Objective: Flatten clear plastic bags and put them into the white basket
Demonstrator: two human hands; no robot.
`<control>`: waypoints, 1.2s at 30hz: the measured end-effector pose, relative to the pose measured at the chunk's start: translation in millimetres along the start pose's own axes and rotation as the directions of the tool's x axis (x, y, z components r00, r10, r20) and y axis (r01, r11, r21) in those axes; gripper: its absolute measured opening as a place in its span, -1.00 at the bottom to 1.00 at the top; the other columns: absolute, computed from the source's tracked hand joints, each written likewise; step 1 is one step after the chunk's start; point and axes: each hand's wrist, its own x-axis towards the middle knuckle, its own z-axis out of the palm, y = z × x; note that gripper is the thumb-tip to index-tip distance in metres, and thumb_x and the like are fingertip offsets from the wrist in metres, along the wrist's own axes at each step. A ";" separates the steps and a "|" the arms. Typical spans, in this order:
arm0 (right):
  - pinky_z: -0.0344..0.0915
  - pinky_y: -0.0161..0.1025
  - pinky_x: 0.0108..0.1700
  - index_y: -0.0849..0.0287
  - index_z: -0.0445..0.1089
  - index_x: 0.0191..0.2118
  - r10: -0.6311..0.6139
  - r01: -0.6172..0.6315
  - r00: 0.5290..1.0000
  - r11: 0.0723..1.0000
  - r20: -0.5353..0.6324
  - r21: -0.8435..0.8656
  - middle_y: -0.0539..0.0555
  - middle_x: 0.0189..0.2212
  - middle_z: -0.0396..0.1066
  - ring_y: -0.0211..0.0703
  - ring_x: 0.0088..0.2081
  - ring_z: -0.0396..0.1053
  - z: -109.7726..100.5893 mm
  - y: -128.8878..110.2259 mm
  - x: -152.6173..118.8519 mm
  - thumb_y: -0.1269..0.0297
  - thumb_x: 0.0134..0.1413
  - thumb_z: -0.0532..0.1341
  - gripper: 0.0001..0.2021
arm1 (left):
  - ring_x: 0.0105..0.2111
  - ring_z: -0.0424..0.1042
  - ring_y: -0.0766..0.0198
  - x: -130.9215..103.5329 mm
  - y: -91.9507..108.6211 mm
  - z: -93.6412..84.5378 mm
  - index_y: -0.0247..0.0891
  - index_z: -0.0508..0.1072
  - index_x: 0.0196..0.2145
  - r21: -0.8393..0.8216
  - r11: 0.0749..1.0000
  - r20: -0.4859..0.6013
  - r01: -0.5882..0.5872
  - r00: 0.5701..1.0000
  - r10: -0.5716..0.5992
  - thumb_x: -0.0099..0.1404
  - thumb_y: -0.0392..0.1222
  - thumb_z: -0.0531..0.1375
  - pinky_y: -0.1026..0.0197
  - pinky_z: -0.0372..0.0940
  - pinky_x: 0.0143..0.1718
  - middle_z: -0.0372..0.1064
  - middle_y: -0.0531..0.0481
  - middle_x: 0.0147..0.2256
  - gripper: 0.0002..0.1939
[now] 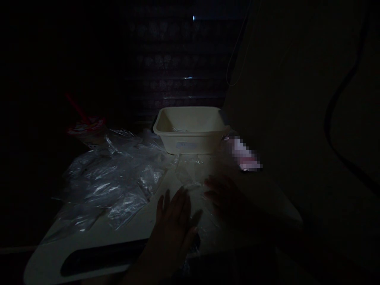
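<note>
The scene is very dark. My left hand (174,217) lies palm down over the white table, fingers stretched forward and thumb out to the side. Just right of it, my right hand (224,194) reaches in from the right with its fingers extended leftward; much of it is lost in shadow. A clear plastic bag (190,178) lies flat on the table by the fingertips of both hands, and its edges are hard to make out. To the left is a loose pile of crumpled clear plastic bags (115,174).
Behind the hands stands a cream plastic basin (192,140) with something small and pale inside. A cup with a red lid (89,124) and straw is at the far left. A pixelated pink and white item (245,154) lies right of the basin. The table (50,257) has a dark handle slot at the front.
</note>
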 end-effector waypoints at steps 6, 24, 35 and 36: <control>-0.20 0.04 0.04 0.16 0.21 -0.09 -0.016 0.017 1.000 0.999 -0.009 0.051 0.11 0.04 0.07 -0.08 0.10 -0.15 0.0 3.1 1.5 0.21 0.05 -0.08 -0.67 | 0.10 -0.31 0.01 -3.5 1.8 -10.3 -0.30 -0.13 0.10 -0.034 0.986 0.005 -0.162 0.987 0.162 0.19 -0.10 -0.06 -0.13 -0.20 0.01 -0.22 -0.15 0.13 -0.44; -0.25 0.02 0.07 0.23 0.02 0.05 -0.019 0.014 0.999 0.995 0.047 0.098 0.08 0.08 -0.02 -0.11 0.11 -0.21 -2.9 -5.0 15.2 0.20 0.08 -0.14 -0.58 | 0.11 -0.29 0.14 1.2 -14.7 -21.5 -0.19 -0.24 0.12 -0.135 0.982 0.136 -0.129 0.980 0.147 0.23 -0.16 -0.13 -0.04 -0.16 0.05 -0.36 -0.01 0.15 -0.48; -0.32 0.02 0.07 0.25 -0.04 0.08 0.003 -0.005 1.000 0.999 0.030 0.053 0.12 0.08 -0.02 -0.12 0.11 -0.20 -0.2 1.2 -6.7 0.23 0.07 -0.12 -0.56 | 0.11 -0.28 0.15 0.3 -26.4 -6.6 -0.25 -0.34 0.12 -0.141 0.987 0.208 -0.082 0.972 0.111 0.26 -0.13 -0.19 -0.16 -0.26 0.02 -0.33 -0.11 0.14 -0.47; -0.30 0.01 0.08 0.23 -0.05 0.08 -0.011 0.009 0.999 0.998 0.034 0.067 0.13 0.08 -0.02 -0.12 0.11 -0.18 -1.3 2.0 -13.9 0.22 0.07 -0.12 -0.56 | 0.11 -0.28 0.15 -0.9 -27.3 -10.7 -0.23 -0.34 0.12 -0.159 0.985 0.211 -0.071 0.972 0.105 0.26 -0.15 -0.19 -0.14 -0.25 0.02 -0.35 -0.09 0.14 -0.48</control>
